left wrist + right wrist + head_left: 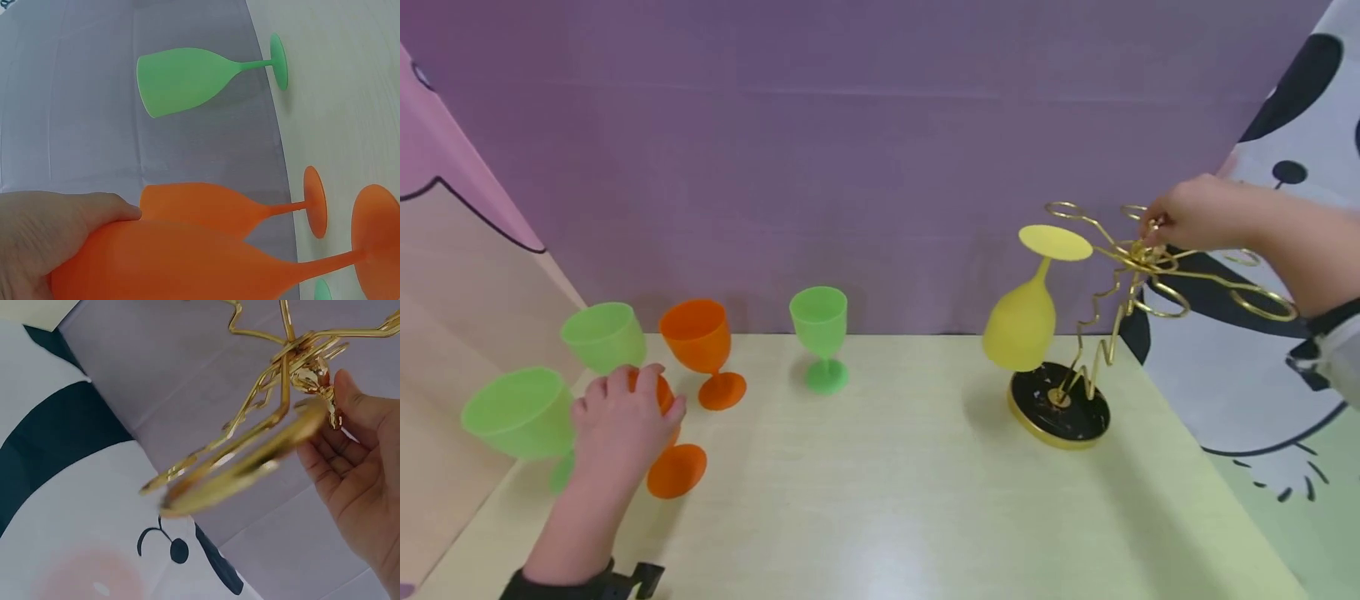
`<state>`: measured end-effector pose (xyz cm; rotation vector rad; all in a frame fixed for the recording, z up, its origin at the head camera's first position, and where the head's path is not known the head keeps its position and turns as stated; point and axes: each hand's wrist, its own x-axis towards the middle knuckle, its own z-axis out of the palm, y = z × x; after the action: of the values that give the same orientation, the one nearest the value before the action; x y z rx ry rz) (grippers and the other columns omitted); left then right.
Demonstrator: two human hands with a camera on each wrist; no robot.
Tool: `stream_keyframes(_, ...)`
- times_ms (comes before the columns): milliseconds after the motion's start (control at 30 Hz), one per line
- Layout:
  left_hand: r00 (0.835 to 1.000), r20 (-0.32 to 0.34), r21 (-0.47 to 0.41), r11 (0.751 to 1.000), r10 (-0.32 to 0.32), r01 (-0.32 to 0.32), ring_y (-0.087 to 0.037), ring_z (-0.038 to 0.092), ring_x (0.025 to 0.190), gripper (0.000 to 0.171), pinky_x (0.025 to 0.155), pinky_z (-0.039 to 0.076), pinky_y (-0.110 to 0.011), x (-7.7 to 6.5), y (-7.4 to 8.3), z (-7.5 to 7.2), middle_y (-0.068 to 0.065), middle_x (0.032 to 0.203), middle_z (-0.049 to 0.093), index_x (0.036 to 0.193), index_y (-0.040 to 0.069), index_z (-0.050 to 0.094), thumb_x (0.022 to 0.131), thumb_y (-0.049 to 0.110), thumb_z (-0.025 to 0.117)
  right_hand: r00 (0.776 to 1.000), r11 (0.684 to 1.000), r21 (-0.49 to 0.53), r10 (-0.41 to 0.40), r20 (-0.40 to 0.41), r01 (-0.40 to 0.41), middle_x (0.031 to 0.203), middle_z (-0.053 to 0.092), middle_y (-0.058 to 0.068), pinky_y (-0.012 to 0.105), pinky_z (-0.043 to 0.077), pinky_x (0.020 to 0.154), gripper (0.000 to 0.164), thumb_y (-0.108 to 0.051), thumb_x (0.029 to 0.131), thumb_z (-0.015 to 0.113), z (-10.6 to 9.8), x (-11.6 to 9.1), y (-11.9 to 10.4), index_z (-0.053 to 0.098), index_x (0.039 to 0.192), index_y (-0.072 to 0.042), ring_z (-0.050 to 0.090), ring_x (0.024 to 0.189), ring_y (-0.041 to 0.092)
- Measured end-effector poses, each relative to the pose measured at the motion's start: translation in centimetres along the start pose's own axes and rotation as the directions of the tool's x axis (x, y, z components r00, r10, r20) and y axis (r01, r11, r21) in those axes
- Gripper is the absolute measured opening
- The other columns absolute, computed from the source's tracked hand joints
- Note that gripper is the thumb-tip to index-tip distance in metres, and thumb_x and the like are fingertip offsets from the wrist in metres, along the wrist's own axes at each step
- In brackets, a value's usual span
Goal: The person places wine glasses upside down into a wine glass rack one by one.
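Bench (880,500): a sideways knock could be sending a cup over the left edge, as four are crowding that side; the middle and the front edge are offering the widest room.
Rack (1141,263): standing near the back right corner, its stem appearing to lean rightward; uneven pulling could be tipping it, since its one cup is hanging off-centre. The right edge is running near its base, leaving more room leftward.
Left hand (621,425): wrapping round the held cup's bowl near the left edge; a wide swing could be toppling neighbours.
Right hand (1198,212): pinching the knob; a slip could be setting the rack swaying.
Held cup (200,265): orange; I cannot tell whether its foot is touching the bench. Lifting crookedly could be clipping the rear cup (696,337) or near green cup (520,412).
Yellow cup (1022,325): hanging upside down on the rack's left; a jolt could be shaking it loose.
Lone green cup (820,321): standing by the back edge's middle, obstructing travel along that edge.
Knob (315,378): topping the rack, offering little surface for pinching.
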<state>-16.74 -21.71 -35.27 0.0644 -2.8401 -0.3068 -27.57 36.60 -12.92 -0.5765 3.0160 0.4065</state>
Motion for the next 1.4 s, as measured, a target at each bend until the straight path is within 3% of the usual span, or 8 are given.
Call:
stream_keyframes(233, 1.000, -0.005, 0.003, 1.000, 0.009, -0.009, -0.062, 0.034, 0.110, 0.054, 0.085, 0.032, -0.072, 0.0, -0.5, 0.0, -0.038, 0.126, 0.039, 0.130, -0.002, 0.042, 0.092, 0.033, 0.058, 0.998, 0.998, 0.017, 0.061, -0.010, -0.061, 0.082, 0.069, 0.015, 0.044, 0.049, 0.066, 0.025, -0.016, 0.091, 0.063, -0.3, 0.4, -0.9, 0.069, 0.094, 0.008, 0.059, 0.073, 0.024)
stream_keyframes(767, 0.999, -0.031, -0.001, 1.000, 0.012, -0.012, -0.061, 0.036, 0.109, 0.053, 0.084, 0.033, -0.072, -0.3, -0.7, -0.3, -0.037, 0.124, 0.042, 0.128, -0.001, 0.045, 0.091, 0.033, 0.061, 0.995, 0.995, -0.002, 0.096, 0.022, -0.096, 0.084, 0.068, 0.014, 0.047, 0.044, 0.070, 0.023, -0.022, 0.091, 0.063, -0.6, 0.8, -0.9, 0.069, 0.094, 0.000, 0.059, 0.075, 0.024)
stream_keyframes(1133, 1.000, -0.015, -0.028, 1.000, -0.010, 0.010, -0.062, 0.036, 0.109, 0.052, 0.084, 0.033, -0.072, 0.2, -0.7, -0.7, -0.038, 0.125, 0.042, 0.128, -0.001, 0.047, 0.090, 0.032, 0.062, 0.993, 0.994, 0.026, 0.107, 0.039, -0.108, 0.087, 0.069, 0.016, 0.044, 0.041, 0.070, 0.027, -0.024, 0.092, 0.064, -0.5, 0.5, -0.1, 0.069, 0.097, 0.002, 0.059, 0.078, 0.024)
stream_keyframes(1400, 0.998, -0.060, -0.054, 0.999, -0.004, 0.001, -0.061, 0.037, 0.109, 0.051, 0.084, 0.033, -0.072, 0.3, -0.3, -1.3, -0.037, 0.125, 0.043, 0.127, -0.001, 0.049, 0.090, 0.031, 0.063, 0.991, 0.991, 0.042, 0.121, 0.049, -0.123, 0.090, 0.070, 0.016, 0.047, 0.043, 0.073, 0.028, -0.026, 0.092, 0.064, -0.3, 0.6, 0.1, 0.069, 0.099, 0.001, 0.060, 0.080, 0.025)
